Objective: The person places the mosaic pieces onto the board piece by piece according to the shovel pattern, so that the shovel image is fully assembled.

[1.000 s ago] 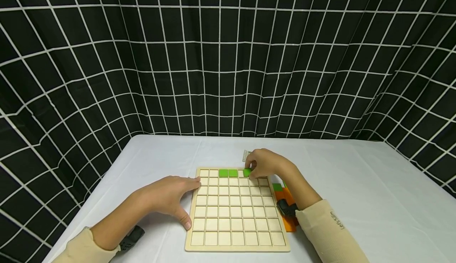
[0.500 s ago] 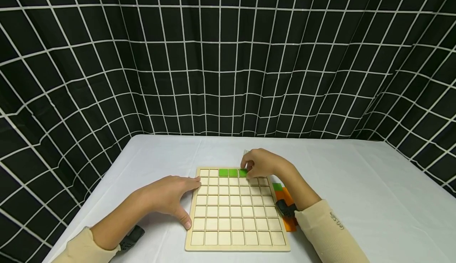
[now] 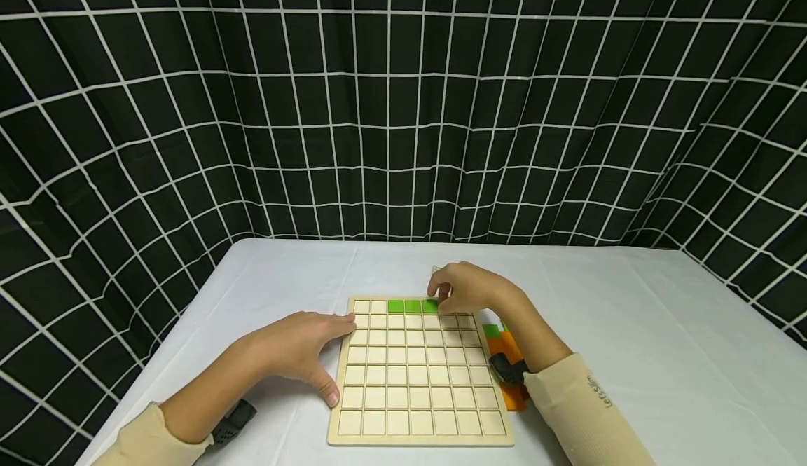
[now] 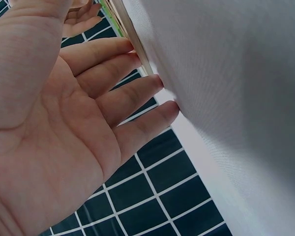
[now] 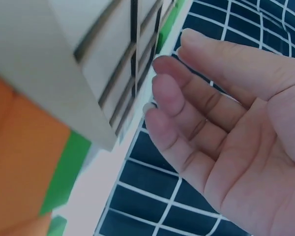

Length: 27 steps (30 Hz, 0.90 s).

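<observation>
A wooden grid board (image 3: 398, 355) lies flat on the table. In its far row sit three green tiles side by side, the rightmost green tile (image 3: 429, 306) next to my right hand (image 3: 468, 289). That hand's fingers and thumb are loosely bent over the far right part of the board; in the right wrist view no tile shows between the fingertips (image 5: 168, 93). My left hand (image 3: 296, 345) rests against the board's left edge, fingertips near the far corner and thumb (image 3: 323, 385) lower down. The left wrist view shows its fingers (image 4: 130, 98) extended along the edge.
Orange pieces (image 3: 513, 399) and a green piece (image 3: 490, 331) lie by the board's right side, partly under the right forearm. A small gridded sheet (image 3: 435, 269) is mostly hidden behind the right hand. White cloth (image 3: 618, 326) covers the table; a black gridded curtain (image 3: 403, 136) stands behind.
My right hand moved left with a green tile, which now sits beside the other two in the far row; the hand then shifted slightly right. The left hand stayed still.
</observation>
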Tool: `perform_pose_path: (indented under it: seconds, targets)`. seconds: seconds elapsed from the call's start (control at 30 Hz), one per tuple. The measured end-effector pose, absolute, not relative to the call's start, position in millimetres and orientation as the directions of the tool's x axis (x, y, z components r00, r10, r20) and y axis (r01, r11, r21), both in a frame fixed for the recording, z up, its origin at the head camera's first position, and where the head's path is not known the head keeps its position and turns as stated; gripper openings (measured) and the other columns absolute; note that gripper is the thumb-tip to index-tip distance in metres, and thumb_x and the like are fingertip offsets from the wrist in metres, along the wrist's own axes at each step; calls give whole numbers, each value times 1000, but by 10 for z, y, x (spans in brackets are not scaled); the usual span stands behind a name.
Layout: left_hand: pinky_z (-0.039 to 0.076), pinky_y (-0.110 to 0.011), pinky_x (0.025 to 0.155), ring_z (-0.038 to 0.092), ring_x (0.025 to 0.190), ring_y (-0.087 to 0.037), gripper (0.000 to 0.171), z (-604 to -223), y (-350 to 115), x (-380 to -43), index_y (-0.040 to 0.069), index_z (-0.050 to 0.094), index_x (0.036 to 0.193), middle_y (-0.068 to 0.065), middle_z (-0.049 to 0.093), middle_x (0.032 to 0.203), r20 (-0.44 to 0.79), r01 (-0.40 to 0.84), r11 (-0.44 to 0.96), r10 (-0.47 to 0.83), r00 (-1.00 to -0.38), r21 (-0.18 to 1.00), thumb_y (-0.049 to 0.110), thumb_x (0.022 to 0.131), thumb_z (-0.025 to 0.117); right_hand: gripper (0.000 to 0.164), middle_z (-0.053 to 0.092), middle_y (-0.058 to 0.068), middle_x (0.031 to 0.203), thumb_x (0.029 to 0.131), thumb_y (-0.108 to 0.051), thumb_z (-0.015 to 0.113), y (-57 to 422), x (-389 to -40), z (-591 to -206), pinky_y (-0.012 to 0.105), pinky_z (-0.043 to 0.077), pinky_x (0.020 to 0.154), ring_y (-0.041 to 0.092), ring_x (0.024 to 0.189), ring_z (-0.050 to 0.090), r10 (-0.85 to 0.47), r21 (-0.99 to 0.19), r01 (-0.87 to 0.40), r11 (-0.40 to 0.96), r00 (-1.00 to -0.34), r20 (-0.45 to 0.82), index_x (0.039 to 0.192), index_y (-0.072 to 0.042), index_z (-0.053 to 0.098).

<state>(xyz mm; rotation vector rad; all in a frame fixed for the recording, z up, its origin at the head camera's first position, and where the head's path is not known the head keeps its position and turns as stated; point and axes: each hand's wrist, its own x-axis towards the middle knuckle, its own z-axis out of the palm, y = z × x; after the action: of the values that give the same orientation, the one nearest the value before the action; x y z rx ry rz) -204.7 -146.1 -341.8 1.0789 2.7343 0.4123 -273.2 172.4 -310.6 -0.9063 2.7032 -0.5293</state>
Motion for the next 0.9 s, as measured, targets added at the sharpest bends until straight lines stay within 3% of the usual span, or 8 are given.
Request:
perform_pose_path:
  seconds: [0.47, 0.9]
  targets:
    - [38, -51, 110, 48, 134, -32, 114, -3404, -1454, -2036, 1, 52, 143, -12, 48, 150, -70, 628, 710, 678, -732, 318, 65, 55, 86, 21, 67, 3, 92, 84, -9, 77, 2006, -2742, -2977, 36, 54, 77, 16, 79, 60, -502, -347, -413, 842, -834, -227, 104, -4, 72]
    - [38, -51, 110, 47, 135, -33, 115, -3402, -1446, -2040, 0, 52, 143, -13, 48, 150, -77, 621, 714, 674, -735, 323, 66, 55, 86, 15, 62, 8, 75, 81, -16, 78, 2228, -2679, -2889, 38, 53, 70, 23, 73, 58, -282, -248, -194, 949, -874, -396, 89, -10, 68]
